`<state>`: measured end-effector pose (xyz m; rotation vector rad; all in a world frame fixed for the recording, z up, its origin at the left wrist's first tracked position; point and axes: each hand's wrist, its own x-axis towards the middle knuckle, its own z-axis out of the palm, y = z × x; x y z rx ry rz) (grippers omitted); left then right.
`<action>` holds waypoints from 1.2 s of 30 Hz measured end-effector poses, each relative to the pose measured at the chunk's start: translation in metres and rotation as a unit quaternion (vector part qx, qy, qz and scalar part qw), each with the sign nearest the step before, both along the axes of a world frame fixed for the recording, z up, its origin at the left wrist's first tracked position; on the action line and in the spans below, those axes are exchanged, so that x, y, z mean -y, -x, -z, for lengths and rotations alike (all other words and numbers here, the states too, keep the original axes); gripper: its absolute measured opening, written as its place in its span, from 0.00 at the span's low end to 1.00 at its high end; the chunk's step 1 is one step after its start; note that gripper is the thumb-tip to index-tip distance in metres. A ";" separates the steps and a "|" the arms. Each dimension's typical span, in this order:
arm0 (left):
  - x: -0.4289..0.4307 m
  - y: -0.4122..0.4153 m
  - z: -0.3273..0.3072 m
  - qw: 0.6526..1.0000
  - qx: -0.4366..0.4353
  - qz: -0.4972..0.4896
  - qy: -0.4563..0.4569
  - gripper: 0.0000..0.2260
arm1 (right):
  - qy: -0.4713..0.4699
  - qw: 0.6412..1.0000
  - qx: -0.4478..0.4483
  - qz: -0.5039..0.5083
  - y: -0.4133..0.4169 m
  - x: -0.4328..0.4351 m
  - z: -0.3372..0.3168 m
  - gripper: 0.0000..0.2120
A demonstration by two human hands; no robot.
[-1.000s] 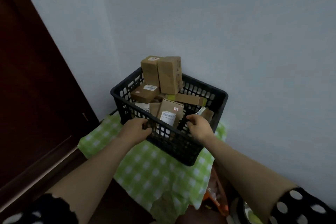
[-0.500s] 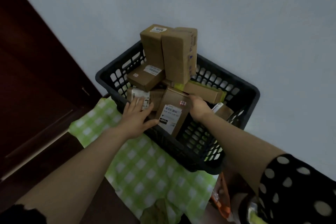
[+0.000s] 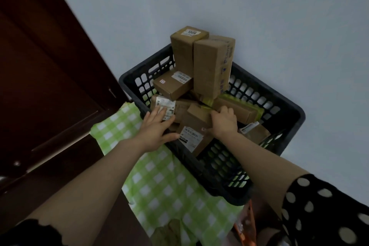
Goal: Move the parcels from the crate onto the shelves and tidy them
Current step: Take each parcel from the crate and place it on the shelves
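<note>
parcels (image 3: 211, 66): about 8 | crate (image 3: 279, 98): 1 | hands (image 3: 157, 128): 2 | checked cloth (image 3: 159, 185): 1

We are reading "1006" on the white label (image 3: 191, 32) topping the tall upright parcel (image 3: 182, 56) at the back of the crate (image 3: 283, 110). We are seeing barcodes and fine print on the other parcels' labels, and blue lettering (image 3: 226, 62) down the neighbouring tall parcel (image 3: 207, 66), all too blurred to read.
</note>
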<state>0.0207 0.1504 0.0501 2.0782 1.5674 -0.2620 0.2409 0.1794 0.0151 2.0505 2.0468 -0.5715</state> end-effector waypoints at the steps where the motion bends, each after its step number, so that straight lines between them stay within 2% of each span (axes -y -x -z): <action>1: 0.001 -0.001 -0.002 1.000 0.011 -0.012 0.000 0.33 | 0.018 0.999 -0.032 0.014 -0.001 0.002 -0.006 0.28; 3: 0.004 -0.003 -0.011 0.995 0.071 -0.066 0.012 0.35 | 0.038 0.990 -0.129 0.043 -0.005 0.002 -0.025 0.29; 5: 0.007 -0.007 -0.026 0.968 0.185 -0.169 0.025 0.37 | 0.014 0.968 -0.239 0.072 -0.011 0.001 -0.056 0.30; 7: 0.006 -0.012 -0.051 0.913 0.307 -0.268 0.023 0.35 | -0.015 0.926 -0.361 0.107 -0.016 0.000 -0.096 0.32; 9: 0.008 -0.017 -0.084 0.857 0.403 -0.321 0.016 0.27 | -0.057 0.885 -0.446 0.121 -0.019 -0.004 -0.137 0.31; 10: 0.009 -0.017 -0.100 0.834 0.437 -0.336 0.017 0.27 | -0.078 0.863 -0.482 0.126 -0.019 -0.006 -0.157 0.29; 13: 0.012 -0.005 -0.130 0.795 0.489 -0.357 0.035 0.43 | -0.077 0.793 -0.589 0.134 -0.013 -0.010 -0.202 0.15; 15: 0.020 0.003 -0.148 0.789 0.502 -0.349 0.054 0.47 | -0.058 0.767 -0.627 0.125 -0.004 -0.009 -0.221 0.11; 18: 0.036 0.010 -0.167 0.768 0.534 -0.349 0.055 0.28 | -0.039 0.744 -0.658 0.111 0.011 -0.004 -0.238 0.12; 21: 0.048 0.021 -0.173 0.740 0.557 -0.377 0.016 0.22 | 0.006 0.722 -0.684 0.108 0.021 0.002 -0.244 0.25; 22: 0.052 0.027 -0.174 0.728 0.567 -0.385 0.003 0.21 | 0.027 0.716 -0.689 0.109 0.024 0.005 -0.245 0.29; 24: 0.060 0.037 -0.177 0.701 0.589 -0.402 -0.009 0.17 | 0.054 0.735 -0.670 0.092 0.030 0.012 -0.240 0.34; 25: 0.064 0.041 -0.178 0.689 0.598 -0.409 -0.016 0.16 | 0.064 0.753 -0.651 0.072 0.035 0.016 -0.237 0.35; 28: 0.074 0.051 -0.183 0.684 0.599 -0.416 -0.037 0.13 | 0.063 0.795 -0.603 0.014 0.054 0.025 -0.233 0.32; 36: 0.094 0.081 -0.191 0.670 0.603 -0.428 -0.067 0.13 | 0.041 0.798 -0.600 -0.034 0.093 0.031 -0.236 0.29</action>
